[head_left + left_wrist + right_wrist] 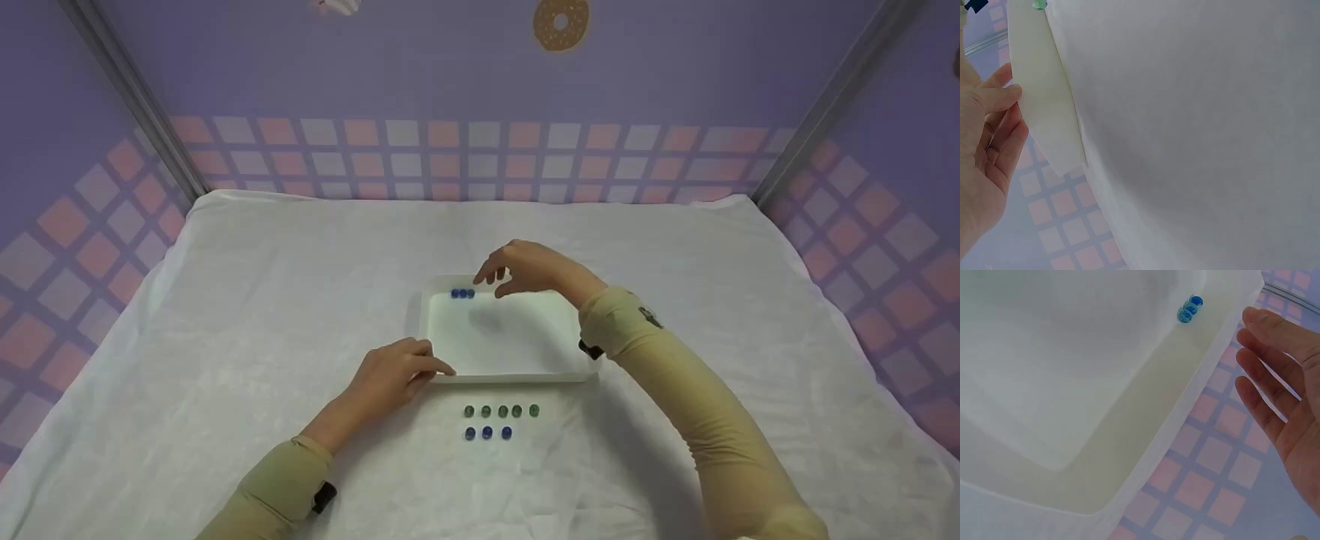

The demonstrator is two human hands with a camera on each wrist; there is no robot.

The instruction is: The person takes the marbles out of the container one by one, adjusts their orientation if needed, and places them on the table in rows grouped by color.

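A white rectangular tray (517, 378) lies on the cloth. Three blue glass marbles (463, 294) touch one another in a row along its far wall, near the left corner; the right wrist view shows these marbles (1190, 309) too. My left hand (397, 371) grips the tray's near left corner, thumb and fingers at the rim (1044, 95). Over the far side of the tray hovers my right hand (525, 266), just right of the marbles. Its fingers (1264, 371) are loosely bent, apart from the thumb, with nothing between them.
In front of the tray, several green marbles (502, 411) form a row on the white cloth (262, 315). Nearer still is a row of three blue marbles (487, 433). Purple panels with pink and white squares (442, 135) enclose the table's back and sides.
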